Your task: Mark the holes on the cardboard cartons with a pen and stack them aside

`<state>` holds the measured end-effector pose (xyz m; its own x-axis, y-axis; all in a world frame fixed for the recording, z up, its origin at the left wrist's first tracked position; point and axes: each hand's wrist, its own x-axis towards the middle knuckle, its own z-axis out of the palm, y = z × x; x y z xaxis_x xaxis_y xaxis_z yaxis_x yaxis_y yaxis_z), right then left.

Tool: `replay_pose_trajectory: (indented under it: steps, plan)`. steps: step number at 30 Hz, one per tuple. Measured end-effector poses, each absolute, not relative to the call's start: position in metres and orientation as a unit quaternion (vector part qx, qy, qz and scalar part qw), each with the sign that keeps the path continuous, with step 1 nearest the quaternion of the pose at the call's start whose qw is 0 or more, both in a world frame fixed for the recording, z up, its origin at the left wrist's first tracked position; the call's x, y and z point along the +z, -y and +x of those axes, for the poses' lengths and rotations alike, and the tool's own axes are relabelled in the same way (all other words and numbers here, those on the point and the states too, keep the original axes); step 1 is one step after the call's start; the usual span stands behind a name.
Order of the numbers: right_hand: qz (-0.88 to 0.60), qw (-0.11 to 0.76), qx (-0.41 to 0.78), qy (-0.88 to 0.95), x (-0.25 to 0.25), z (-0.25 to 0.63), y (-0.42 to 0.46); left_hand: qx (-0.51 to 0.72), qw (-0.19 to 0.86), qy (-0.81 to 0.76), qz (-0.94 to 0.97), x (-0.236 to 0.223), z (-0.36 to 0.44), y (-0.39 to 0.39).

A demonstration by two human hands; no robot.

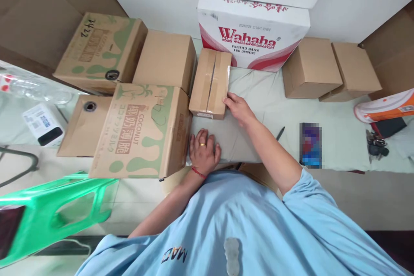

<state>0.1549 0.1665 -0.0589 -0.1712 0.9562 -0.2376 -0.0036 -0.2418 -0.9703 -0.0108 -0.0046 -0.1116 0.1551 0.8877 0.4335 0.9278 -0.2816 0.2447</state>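
A small cardboard box with a taped centre seam lies in the middle of the table. The curled fingers of my right hand grip its near right edge, where a strip of white shows along the side. My left hand, wearing a ring and a red string bracelet, lies palm down on the cloth in front of that box, fingers spread and holding nothing. Close to its left side stands a large coconut-milk carton. Behind the small box is a white and red Wahaha water carton.
At the left are a plain box, another printed carton and a green stool. To the right stand two brown boxes, with a pen, a blurred-out phone-sized item and keys nearer the front edge.
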Motion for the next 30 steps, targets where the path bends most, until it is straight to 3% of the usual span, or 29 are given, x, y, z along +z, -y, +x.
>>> replay_pose_trajectory:
  steps: [3,6,9,11,17,30]
  plan:
    - [-0.584,0.347,0.495,0.541,-0.047,0.185,-0.162,-0.261,0.042,0.596,-0.758,-0.112,-0.011,0.005]
    - [-0.682,0.337,0.282,0.585,-0.022,0.244,-0.161,-0.263,0.03,0.6,-0.755,-0.113,-0.01,0.005]
    - [-0.784,0.304,0.046,0.539,0.012,0.319,-0.167,-0.258,0.005,0.607,-0.752,-0.116,-0.011,0.006]
    - [-0.85,0.236,-0.007,0.47,0.032,0.362,-0.173,-0.255,-0.002,0.61,-0.75,-0.118,-0.011,0.005]
    - [-0.91,0.096,0.121,0.385,0.058,0.404,-0.186,-0.261,0.03,0.606,-0.751,-0.117,-0.01,0.005]
    - [-0.882,0.106,0.11,0.445,0.04,0.389,-0.198,-0.265,-0.011,0.619,-0.739,-0.12,-0.011,0.003]
